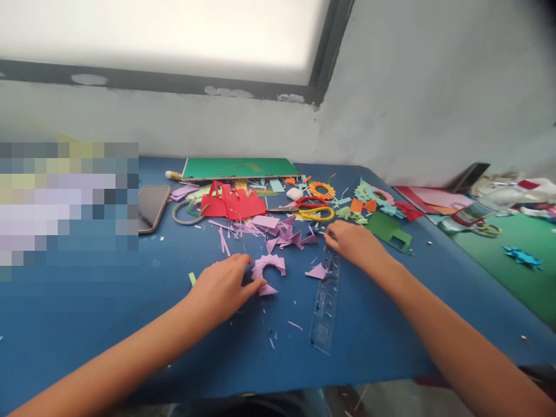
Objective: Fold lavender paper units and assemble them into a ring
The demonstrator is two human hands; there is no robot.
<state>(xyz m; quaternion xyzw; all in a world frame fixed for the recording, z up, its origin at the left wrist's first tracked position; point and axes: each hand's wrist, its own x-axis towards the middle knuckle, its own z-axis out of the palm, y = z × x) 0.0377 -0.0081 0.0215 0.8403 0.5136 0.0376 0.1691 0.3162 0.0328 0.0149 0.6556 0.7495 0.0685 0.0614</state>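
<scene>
A partial ring of folded purple paper (270, 265) lies on the blue table, with a gap at its right side. My left hand (223, 285) curls around the ring's left edge, thumb at the bottom and fingers at the top. Over the far end of a clear plastic ruler (324, 315) is my right hand (351, 242), its fingers curled together; what they pinch is hidden. One loose folded purple piece (317, 271) rests partly on the ruler. Several more folded purple pieces (289, 236) lie heaped beyond the ring, left of my right hand.
Behind the pieces lie yellow-and-red scissors (315, 209), red paper (234, 202), a green board (238, 168) and an orange paper ring (321, 190). A phone (153, 208) is at the left. Green cut paper (388, 231) lies right of my right hand. Thin scraps are scattered about.
</scene>
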